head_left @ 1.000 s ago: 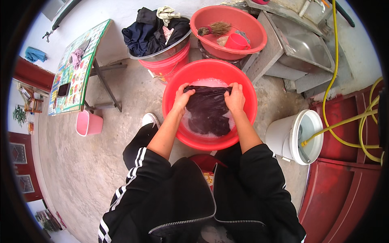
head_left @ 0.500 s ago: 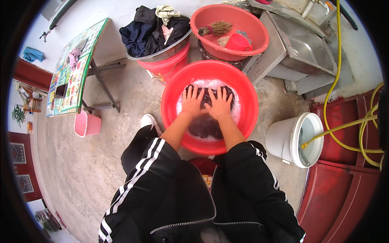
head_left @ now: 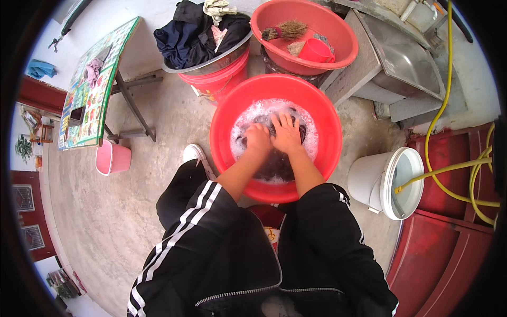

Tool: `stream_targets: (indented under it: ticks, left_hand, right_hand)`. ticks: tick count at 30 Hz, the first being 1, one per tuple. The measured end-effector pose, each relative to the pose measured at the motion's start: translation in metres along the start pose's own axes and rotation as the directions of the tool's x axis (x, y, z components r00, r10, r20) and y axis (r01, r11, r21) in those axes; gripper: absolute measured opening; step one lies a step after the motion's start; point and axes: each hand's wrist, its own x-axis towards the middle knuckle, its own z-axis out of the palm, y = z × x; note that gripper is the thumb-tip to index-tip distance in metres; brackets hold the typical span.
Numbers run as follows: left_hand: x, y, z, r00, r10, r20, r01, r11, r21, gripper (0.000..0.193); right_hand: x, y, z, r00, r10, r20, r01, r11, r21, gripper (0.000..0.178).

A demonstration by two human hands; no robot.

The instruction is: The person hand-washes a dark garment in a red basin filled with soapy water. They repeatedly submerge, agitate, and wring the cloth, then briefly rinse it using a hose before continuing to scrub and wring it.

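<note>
A wide red basin [head_left: 222, 113] stands on the floor in front of me, with foamy water [head_left: 314, 140] in it. Dark wet cloth [head_left: 274, 168], perhaps a garment, lies in the suds, partly under the foam. On its left part, my left hand [head_left: 257, 138] is closed, fingers curled down into the cloth; the fingertips are hidden. Just beside it my right hand [head_left: 287, 133] presses flat on the cloth with spread fingers.
A metal bowl of dark clothes [head_left: 240, 41] sits on a red bucket [head_left: 229, 74]. Behind stands another red basin [head_left: 348, 45] with a brush [head_left: 290, 29] and a red cup [head_left: 316, 51]. A white bucket [head_left: 367, 179] with a yellow hose [head_left: 443, 174] is at right, a folding table [head_left: 113, 68] at left.
My left hand has gone from spread flat to curled into the cloth. The right hand stays spread. More foam and bubbles show around the cloth.
</note>
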Motion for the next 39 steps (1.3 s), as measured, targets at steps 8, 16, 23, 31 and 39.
stream_targets:
  ticks: [8, 16, 23, 31, 39]
  left_hand:
    - [-0.054, -0.030, -0.056, 0.940, 0.209, 0.269, -0.164, 0.970, -0.179, 0.052]
    - [0.024, -0.036, 0.010, 0.997, -0.071, -0.003, 0.000, 0.033, -0.999, 0.064]
    - [0.014, -0.050, 0.012, 0.969, 0.216, 0.120, 0.247, -0.856, -0.455, 0.064]
    - [0.019, -0.012, -0.002, 0.991, 0.052, 0.125, 0.117, -0.796, -0.594, 0.042]
    - [-0.021, -0.060, -0.047, 0.993, -0.069, 0.100, 0.047, -0.541, -0.840, 0.045]
  right_hand:
    - [0.000, 0.028, -0.014, 0.823, 0.412, -0.391, -0.246, 0.879, 0.408, 0.049]
    - [0.020, 0.007, 0.034, 0.877, 0.439, -0.195, -0.254, 0.769, 0.587, 0.048]
    - [-0.022, -0.095, -0.062, 0.972, 0.048, -0.230, 0.155, 0.606, 0.780, 0.021]
    - [0.004, -0.048, -0.038, 0.827, 0.017, -0.561, 0.222, 0.908, 0.356, 0.022]
    - [0.016, 0.014, -0.051, 0.899, 0.363, -0.246, -0.273, 0.902, 0.335, 0.027]
